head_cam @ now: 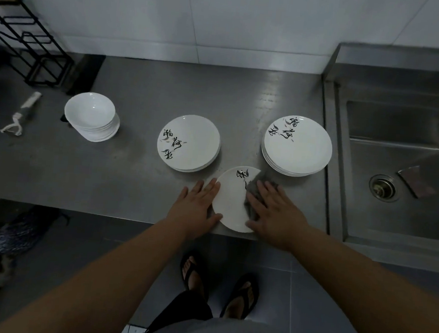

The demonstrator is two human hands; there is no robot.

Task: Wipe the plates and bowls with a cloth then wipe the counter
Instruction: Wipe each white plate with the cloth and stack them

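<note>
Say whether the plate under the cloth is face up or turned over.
Face up: the plate shows its black brush lettering, as the stacked plates do. The right hand presses the cloth on it.

We saw a white tiled wall (224,22) at twelve o'clock, a steel sink (389,124) at three, and dim grey floor tiles (89,232) at seven.

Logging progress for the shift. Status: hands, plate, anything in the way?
Left hand: grip open, flat against plate rim. Right hand: grip open, pressing grey cloth onto plate. Middle stack, right stack behind; nothing blocking.
</note>
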